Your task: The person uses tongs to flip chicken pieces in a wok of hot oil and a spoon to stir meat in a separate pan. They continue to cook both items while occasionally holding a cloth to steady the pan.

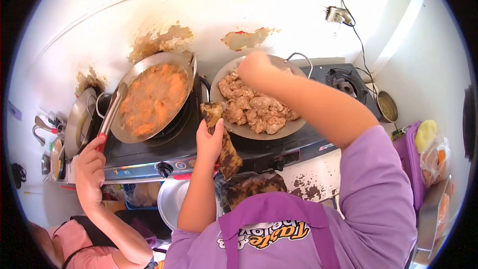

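L hand (209,142) clenched, R hand (255,68) fwd (arm outstretched).

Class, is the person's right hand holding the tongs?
No, the right hand reaches over the pan of meat; a co-worker's hand holds the tongs.

Right hand (255,67) blurred over the pan (239,130) — grip unreadable; co-worker (82,251) cut off lower left.

left hand (209,142) grips a cloth (229,158) at the pan (295,125) rim, right hand (254,67) above chicken pieces (254,108) (co-worker's hand (89,169) holds tongs (112,113)).
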Tool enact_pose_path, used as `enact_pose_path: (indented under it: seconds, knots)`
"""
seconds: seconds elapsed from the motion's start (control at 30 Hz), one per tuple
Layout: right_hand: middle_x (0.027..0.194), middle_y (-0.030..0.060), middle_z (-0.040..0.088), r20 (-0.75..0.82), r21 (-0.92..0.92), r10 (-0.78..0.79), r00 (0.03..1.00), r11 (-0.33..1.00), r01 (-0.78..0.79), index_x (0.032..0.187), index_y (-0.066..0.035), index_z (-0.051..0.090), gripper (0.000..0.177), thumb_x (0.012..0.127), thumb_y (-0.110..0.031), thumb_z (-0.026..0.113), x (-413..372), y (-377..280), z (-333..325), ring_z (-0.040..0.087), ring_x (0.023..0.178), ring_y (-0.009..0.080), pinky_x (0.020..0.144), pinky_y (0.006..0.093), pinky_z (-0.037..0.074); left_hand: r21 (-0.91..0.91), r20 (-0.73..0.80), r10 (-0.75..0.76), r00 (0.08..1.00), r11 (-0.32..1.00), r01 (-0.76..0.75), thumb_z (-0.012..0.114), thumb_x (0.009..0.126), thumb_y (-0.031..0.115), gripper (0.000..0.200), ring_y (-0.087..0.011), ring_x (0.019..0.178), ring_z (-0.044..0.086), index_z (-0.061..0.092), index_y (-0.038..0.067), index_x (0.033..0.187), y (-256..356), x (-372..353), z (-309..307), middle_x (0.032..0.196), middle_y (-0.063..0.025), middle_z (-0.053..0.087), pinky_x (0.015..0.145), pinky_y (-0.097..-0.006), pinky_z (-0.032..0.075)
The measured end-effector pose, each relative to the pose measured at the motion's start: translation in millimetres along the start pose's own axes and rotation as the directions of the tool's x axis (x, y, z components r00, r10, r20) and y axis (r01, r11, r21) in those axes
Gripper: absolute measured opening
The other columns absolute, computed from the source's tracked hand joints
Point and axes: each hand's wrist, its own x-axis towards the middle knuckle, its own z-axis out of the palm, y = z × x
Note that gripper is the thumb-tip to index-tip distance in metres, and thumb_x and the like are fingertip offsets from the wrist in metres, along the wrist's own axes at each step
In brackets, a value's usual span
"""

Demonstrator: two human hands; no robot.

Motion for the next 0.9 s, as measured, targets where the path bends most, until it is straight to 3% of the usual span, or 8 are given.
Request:
enact_pose_path:
  seconds: [0.13, 0.27, 0.4, 0.5, 0.6, 0.67, 0.77, 0.9]
  knots:
    - [0.081, 0.0014, 0.064, -0.077, -0.014, -0.069, 0.995, 0.998, 0.068, 0.081, -0.014, 0.067, 0.014, 0.071, -0.022, 0.061, 20, 1, 29, 0.060, 0.083, 0.0188, 0.067, 0.0321, 0.046, -0.033, 0.025, -0.014, 1.000, 0.999, 0.015, 0.055, 0.083, 0.013, 0.025, -0.0119, 0.084, 0.053, 0.053, -0.003, 0.103, 2, -1, -1, 0.094, -0.0067, 0.059, 0.077, -0.0249, 0.041]
    - [0.084, 0.0006, 0.063, 0.070, 0.017, 0.053, 0.996, 0.998, -0.055, 0.081, -0.014, 0.067, 0.013, 0.074, -0.018, 0.057, -11, 22, -48, 0.060, 0.080, 0.0173, 0.061, 0.0307, 0.046, -0.048, 0.023, -0.021, 1.000, 0.999, 0.022, 0.055, 0.084, 0.012, 0.024, -0.0113, 0.085, 0.053, 0.052, -0.002, 0.103, 6, -3, 1, 0.096, -0.0066, 0.059, 0.077, -0.0248, 0.041]
    - [0.082, 0.0002, 0.063, -0.039, -0.003, 0.054, 0.998, 0.999, -0.054, 0.080, -0.014, 0.067, 0.013, 0.074, -0.019, 0.057, 9, 8, 13, 0.060, 0.078, 0.0162, 0.060, 0.0303, 0.045, -0.081, 0.053, -0.001, 0.999, 0.997, 0.005, 0.054, 0.084, 0.012, 0.024, -0.0111, 0.085, 0.053, 0.052, -0.002, 0.104, 4, -2, 0, 0.096, -0.0066, 0.059, 0.077, -0.0245, 0.041]
    - [0.080, -0.0001, 0.064, 0.061, -0.059, -0.043, 0.997, 0.997, 0.047, 0.079, -0.014, 0.067, 0.013, 0.076, -0.019, 0.055, 12, 9, 9, 0.060, 0.077, 0.0161, 0.059, 0.0303, 0.045, -0.086, 0.053, -0.011, 0.999, 0.996, 0.015, 0.054, 0.084, 0.011, 0.024, -0.0109, 0.085, 0.053, 0.051, -0.002, 0.104, 5, -3, 0, 0.095, -0.0066, 0.059, 0.076, -0.0242, 0.041]
    - [0.090, 0.0000, 0.064, 0.095, -0.087, -0.030, 0.995, 0.995, 0.039, 0.093, -0.020, 0.066, 0.026, 0.067, -0.021, 0.065, -7, 16, -44, 0.060, 0.082, 0.0173, 0.059, 0.0316, 0.047, -0.089, 0.040, 0.001, 0.999, 0.996, 0.003, 0.053, 0.084, 0.011, 0.024, -0.0107, 0.084, 0.053, 0.051, -0.002, 0.104, 2, -1, 1, 0.095, -0.0064, 0.059, 0.076, -0.0241, 0.041]
    - [0.083, 0.0000, 0.064, 0.005, 0.088, -0.011, 1.000, 0.996, 0.011, 0.085, -0.015, 0.067, 0.015, 0.073, -0.018, 0.059, -19, 8, -64, 0.060, 0.082, 0.0180, 0.062, 0.0311, 0.046, -0.082, 0.035, -0.004, 0.999, 0.997, 0.007, 0.054, 0.084, 0.012, 0.024, -0.0108, 0.083, 0.053, 0.051, -0.003, 0.103, -1, 0, 1, 0.094, -0.0062, 0.059, 0.075, -0.0242, 0.041]
    - [0.083, -0.0003, 0.064, -0.009, -0.030, -0.092, 0.996, 0.995, 0.092, 0.084, -0.016, 0.068, 0.015, 0.072, -0.022, 0.061, 14, -28, -1, 0.061, 0.082, 0.0182, 0.063, 0.0312, 0.047, -0.068, 0.021, -0.026, 0.999, 0.997, 0.027, 0.054, 0.084, 0.012, 0.023, -0.0107, 0.082, 0.053, 0.052, -0.003, 0.102, 1, -1, 0, 0.093, -0.0061, 0.059, 0.075, -0.0243, 0.041]
    - [0.083, 0.0016, 0.064, 0.091, -0.077, -0.162, 0.983, 0.983, 0.169, 0.082, -0.014, 0.068, 0.017, 0.072, -0.026, 0.061, 7, -13, -19, 0.061, 0.082, 0.0188, 0.061, 0.0309, 0.047, -0.052, 0.009, -0.005, 1.000, 0.999, 0.005, 0.055, 0.083, 0.013, 0.023, -0.0107, 0.082, 0.052, 0.053, -0.002, 0.101, 0, -2, -1, 0.092, -0.0061, 0.059, 0.075, -0.0244, 0.041]
